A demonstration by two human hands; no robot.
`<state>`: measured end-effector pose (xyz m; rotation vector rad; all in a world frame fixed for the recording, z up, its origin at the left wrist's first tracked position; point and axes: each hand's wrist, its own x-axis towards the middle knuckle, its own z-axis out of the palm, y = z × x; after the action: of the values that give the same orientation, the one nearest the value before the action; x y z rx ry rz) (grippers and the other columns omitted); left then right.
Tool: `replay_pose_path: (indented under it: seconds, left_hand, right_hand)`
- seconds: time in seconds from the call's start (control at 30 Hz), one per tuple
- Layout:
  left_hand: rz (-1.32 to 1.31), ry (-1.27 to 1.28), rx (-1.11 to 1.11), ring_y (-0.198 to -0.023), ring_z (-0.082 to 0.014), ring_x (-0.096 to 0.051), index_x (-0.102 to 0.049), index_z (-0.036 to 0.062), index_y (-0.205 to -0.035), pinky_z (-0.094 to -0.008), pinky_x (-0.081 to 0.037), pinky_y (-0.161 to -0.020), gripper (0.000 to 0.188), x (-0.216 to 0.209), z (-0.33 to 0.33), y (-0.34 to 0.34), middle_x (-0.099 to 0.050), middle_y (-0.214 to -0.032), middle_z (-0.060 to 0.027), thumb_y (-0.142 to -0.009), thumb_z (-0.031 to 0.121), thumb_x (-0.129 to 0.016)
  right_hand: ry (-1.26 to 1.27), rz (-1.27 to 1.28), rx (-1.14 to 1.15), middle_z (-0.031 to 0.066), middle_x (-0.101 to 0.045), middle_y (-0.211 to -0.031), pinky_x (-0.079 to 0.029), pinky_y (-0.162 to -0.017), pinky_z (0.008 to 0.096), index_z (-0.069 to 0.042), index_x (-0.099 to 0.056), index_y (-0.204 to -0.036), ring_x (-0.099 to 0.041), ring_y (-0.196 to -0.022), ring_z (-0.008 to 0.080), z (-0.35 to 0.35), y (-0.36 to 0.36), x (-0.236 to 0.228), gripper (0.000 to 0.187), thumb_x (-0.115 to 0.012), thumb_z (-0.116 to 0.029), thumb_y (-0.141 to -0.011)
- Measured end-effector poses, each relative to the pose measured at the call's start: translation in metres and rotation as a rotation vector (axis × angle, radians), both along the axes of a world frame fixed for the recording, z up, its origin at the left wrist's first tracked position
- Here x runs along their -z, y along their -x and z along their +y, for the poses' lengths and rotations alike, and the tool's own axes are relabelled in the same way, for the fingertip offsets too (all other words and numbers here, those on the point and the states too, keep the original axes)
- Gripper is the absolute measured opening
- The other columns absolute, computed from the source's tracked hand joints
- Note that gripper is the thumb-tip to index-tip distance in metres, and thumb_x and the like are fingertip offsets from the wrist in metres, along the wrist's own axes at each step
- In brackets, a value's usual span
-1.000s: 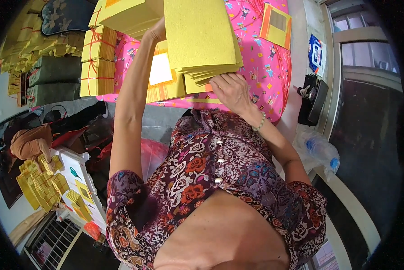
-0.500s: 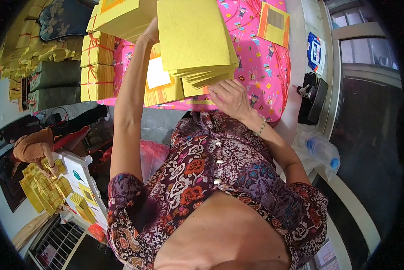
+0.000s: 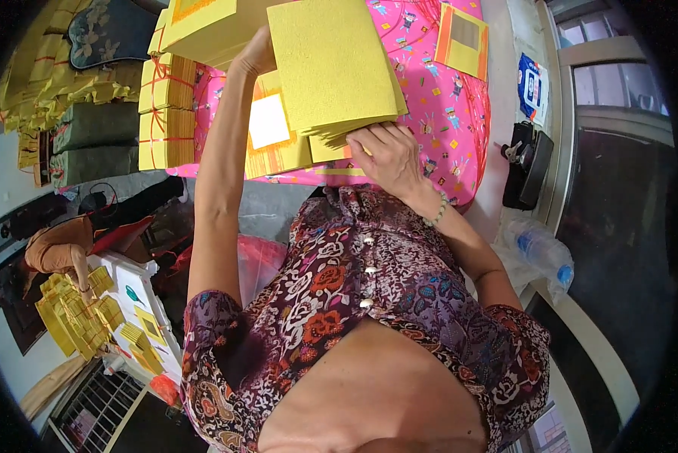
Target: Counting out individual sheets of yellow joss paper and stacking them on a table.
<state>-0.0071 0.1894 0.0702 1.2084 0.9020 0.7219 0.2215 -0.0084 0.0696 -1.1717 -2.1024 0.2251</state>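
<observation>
A thick stack of yellow paper sheets (image 3: 335,64) is held up, its lower edges fanned slightly apart. My left hand (image 3: 256,54) is at the left side of the stack, with its fingers hidden behind the sheets. At the lower right corner, my right hand (image 3: 390,157) has its fingers curled against the sheet edges. Below and left of the stack lies a yellow paper pile (image 3: 278,155) with a white square and orange border on top.
The table has a pink patterned cover (image 3: 448,143). Red-tied yellow bundles (image 3: 166,140) and a tall yellow stack (image 3: 210,34) stand at left. A single orange-edged sheet (image 3: 462,41) lies at right. Beyond are a plastic bottle (image 3: 543,253) and, far left, another person (image 3: 59,245) beside yellow bundles.
The lower edges of the stack have drawn closer together and shifted slightly right. My right hand has moved up against them, its fingers more curled. My left hand has barely moved.
</observation>
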Motion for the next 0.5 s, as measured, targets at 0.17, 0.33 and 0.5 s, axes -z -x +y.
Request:
replay_pose_path:
  seconds: [0.17,0.33,0.5]
  left_hand:
    - [0.020,-0.029,-0.008,-0.088,-0.0154,-0.064,-0.049,-0.0001,-0.123,-0.0271,-0.057,-0.070,0.048,-0.002,-0.001,-0.001,-0.061,-0.107,-0.0099,-0.091,0.036,-0.051]
    - [0.215,-0.007,-0.048,-0.102,-0.0159,-0.059,-0.044,0.0001,-0.127,-0.0338,-0.054,-0.080,0.053,-0.018,-0.009,-0.006,-0.057,-0.117,-0.0109,-0.094,0.041,-0.042]
    - [0.056,0.106,-0.222,-0.122,-0.0238,-0.043,-0.034,0.0006,-0.136,-0.0415,-0.038,-0.099,0.067,-0.030,-0.030,-0.014,-0.045,-0.132,-0.0145,-0.093,0.053,-0.029]
  right_hand:
    - [-0.003,0.022,0.013,0.0042,-0.060,-0.071,-0.041,-0.060,0.0333,-0.009,-0.063,-0.082,-0.056,-0.065,0.0218,0.001,0.002,0.003,0.008,-0.062,-0.017,-0.081]
    - [0.107,0.324,-0.001,0.0048,-0.056,-0.069,-0.042,-0.063,0.0296,-0.006,-0.058,-0.078,-0.055,-0.066,0.0200,-0.005,-0.009,0.012,0.008,-0.058,-0.013,-0.082]
    - [0.364,0.694,0.278,0.0052,-0.059,-0.083,-0.041,-0.065,0.0259,-0.005,-0.055,-0.087,-0.053,-0.073,0.0140,0.019,-0.039,0.024,0.016,-0.051,-0.020,-0.089]
